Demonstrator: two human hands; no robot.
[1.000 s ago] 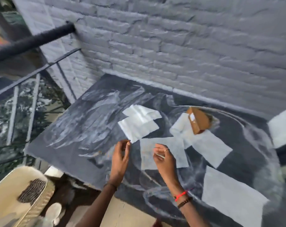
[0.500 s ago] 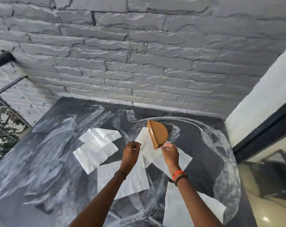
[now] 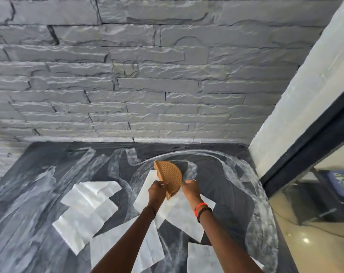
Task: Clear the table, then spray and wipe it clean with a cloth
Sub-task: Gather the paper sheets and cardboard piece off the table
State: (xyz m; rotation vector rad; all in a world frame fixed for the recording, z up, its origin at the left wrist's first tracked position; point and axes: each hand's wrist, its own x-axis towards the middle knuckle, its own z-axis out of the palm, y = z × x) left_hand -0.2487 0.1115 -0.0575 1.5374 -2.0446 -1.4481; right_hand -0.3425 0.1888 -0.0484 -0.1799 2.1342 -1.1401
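Note:
A tan half-round napkin holder (image 3: 170,175) with a woven pattern stands on the dark grey table (image 3: 39,194) streaked with white smears. My left hand (image 3: 157,191) grips its near left edge with curled fingers. My right hand (image 3: 190,191) holds its near right edge. Several white paper napkins lie spread on the table: a creased pile (image 3: 88,209) at the left, one (image 3: 179,215) under the holder and my wrists, one (image 3: 204,259) near the front right.
A grey stone-brick wall (image 3: 147,85) runs along the table's far edge. A white pillar (image 3: 305,91) with a dark frame (image 3: 309,146) bounds the right side, with glass and floor beyond it.
The view swung right and closer to the wall. Both hands reached forward from the near napkins to the napkin holder and took hold of it.

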